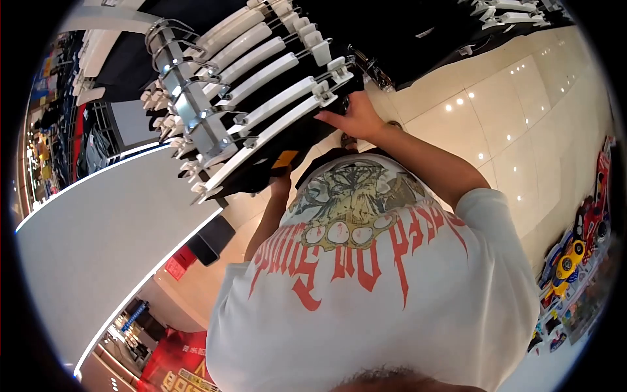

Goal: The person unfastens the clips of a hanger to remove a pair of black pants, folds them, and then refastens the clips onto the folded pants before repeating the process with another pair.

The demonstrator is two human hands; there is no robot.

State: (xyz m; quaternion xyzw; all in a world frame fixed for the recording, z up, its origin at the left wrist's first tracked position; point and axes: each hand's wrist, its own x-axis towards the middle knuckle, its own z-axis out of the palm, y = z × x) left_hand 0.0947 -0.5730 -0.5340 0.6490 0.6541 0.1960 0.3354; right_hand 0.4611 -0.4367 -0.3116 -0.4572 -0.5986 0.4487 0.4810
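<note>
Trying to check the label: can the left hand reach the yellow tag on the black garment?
Probably yes. The left hand sits just below the yellow tag, against the black garment, with nothing visible between them; its fingers are partly hidden.

Row of white clip hangers (261, 78) carrying black garments (294, 134) on a chrome rack (186, 98). Right hand (356, 117) is at the near end of the rack, fingers on the clip end of the nearest hanger; grip unclear. Left hand (282, 184) is under the same garment's lower edge, mostly hidden, just below a yellow tag (285, 159). White T-shirt (392, 287) with red print fills the bottom. Glossy cream floor tiles (522, 117) on the right, toy cars (568, 258) by the right edge.
</note>
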